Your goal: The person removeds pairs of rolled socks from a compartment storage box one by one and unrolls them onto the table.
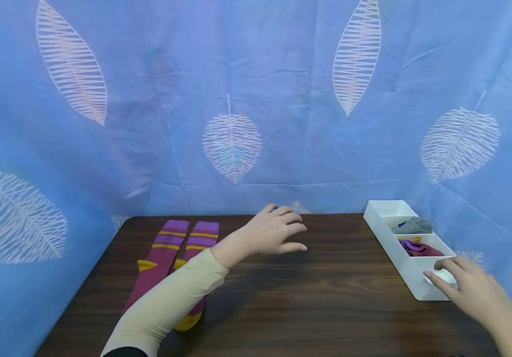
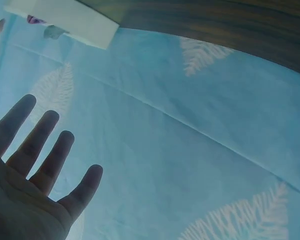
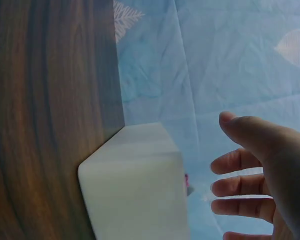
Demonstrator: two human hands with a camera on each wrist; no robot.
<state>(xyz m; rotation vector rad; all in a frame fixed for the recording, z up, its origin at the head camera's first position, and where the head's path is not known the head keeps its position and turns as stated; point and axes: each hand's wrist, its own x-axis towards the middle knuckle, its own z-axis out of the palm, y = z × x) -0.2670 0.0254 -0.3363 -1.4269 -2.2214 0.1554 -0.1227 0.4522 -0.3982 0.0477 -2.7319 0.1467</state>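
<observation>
Left hand [image 1: 273,232] is out over the middle of the dark wood-grain bench [image 1: 309,302], fingers loosely spread and gripping nothing; the left wrist view backs that up, four straight fingers [image 2: 40,142] fanned against the blue leaf-print cloth [image 1: 238,99]. A cream sleeve [image 1: 171,302] covers that forearm and crosses over the lower part of the socks.

Over on the right, the right hand [image 1: 472,290] is at the near end of the white divided tray [image 1: 405,265]. Fingers are stretched out and relaxed, fingertips lying over the nearest compartment; whether they press the rim or hover just above it is hard to tell. In the right wrist view the fingers [image 3: 235,187] stand apart beside the tray's white corner, closing on nothing.

The tray is a long, narrow white plastic box with rounded corners, split by cross walls into three visible compartments, sitting at the right edge of the bench and angled away. The far compartment holds a bundled grey sock [image 1: 413,226], the middle one a rolled purple sock [image 1: 418,248] with a bit of yellow showing.

At the left end of the bench a pair of long striped socks [image 1: 166,248] lies flat, side by side and touching: purple cuffs with yellow bands, magenta legs, yellow heels and a yellow toe.
</observation>
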